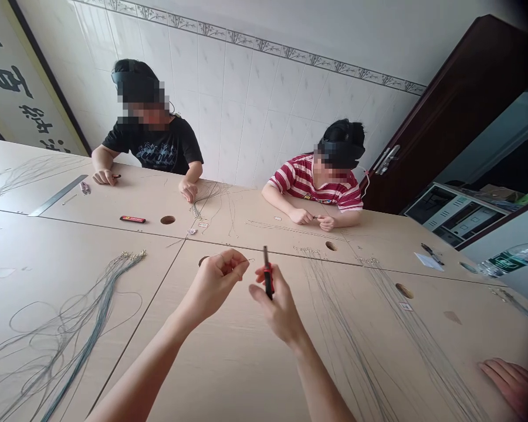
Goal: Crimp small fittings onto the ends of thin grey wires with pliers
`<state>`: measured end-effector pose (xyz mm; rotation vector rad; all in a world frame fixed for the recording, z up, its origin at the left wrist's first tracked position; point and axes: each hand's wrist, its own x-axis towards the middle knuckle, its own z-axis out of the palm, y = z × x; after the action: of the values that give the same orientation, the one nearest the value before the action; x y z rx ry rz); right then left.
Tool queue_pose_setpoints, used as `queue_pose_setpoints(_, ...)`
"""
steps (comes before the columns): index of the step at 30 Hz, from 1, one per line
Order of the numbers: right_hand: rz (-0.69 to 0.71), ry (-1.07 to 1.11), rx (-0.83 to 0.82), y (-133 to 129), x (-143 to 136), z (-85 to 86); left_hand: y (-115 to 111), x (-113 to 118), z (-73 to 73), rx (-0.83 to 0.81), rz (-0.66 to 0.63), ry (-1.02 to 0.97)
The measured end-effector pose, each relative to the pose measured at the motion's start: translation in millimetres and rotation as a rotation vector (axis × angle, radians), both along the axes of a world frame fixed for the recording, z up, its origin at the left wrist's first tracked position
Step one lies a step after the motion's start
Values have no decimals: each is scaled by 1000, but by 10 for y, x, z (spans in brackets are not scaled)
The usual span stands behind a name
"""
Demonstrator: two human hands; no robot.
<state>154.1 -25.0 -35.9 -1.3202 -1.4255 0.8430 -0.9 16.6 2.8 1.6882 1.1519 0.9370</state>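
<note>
Near the middle of the view, my left hand (222,278) is closed in a pinch on a thin cord (250,260), whose small end sticks out to the right of the fingertips. My right hand (275,299) holds a black and red lighter-like tool (268,278) upright, its dark tip pointing away from me. A small gap separates the tool from the cord end. Left of my arms lies a bundle of grey-green cords (99,328) with metallic ends. More long cords (352,337) stretch over the table to the right of my right hand.
Two people sit across the wooden table (229,363), one in a black shirt (158,143), one in a striped shirt (308,179). A red-black lighter (132,219), a metal ruler (57,196), a pen (431,253) and a bottle (508,258) are about. Another person's hand (513,378) rests lower right.
</note>
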Motion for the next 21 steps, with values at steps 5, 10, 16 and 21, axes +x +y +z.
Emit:
queue_pose_setpoints(5, 64, 131, 91, -25, 87, 217, -99, -90, 145, -39, -59, -22)
queue_pose_setpoints(10, 87, 51, 119, -48, 46, 317, -141, -131, 172, 10, -134, -24)
queue_pose_setpoints(16, 134, 58, 112, -70, 16, 320, -180, -148, 184, -8, -141, -9)
queue_pose_setpoints(21, 149, 54, 154, -70, 9, 325, -204, -143, 213, -43, -156, -31)
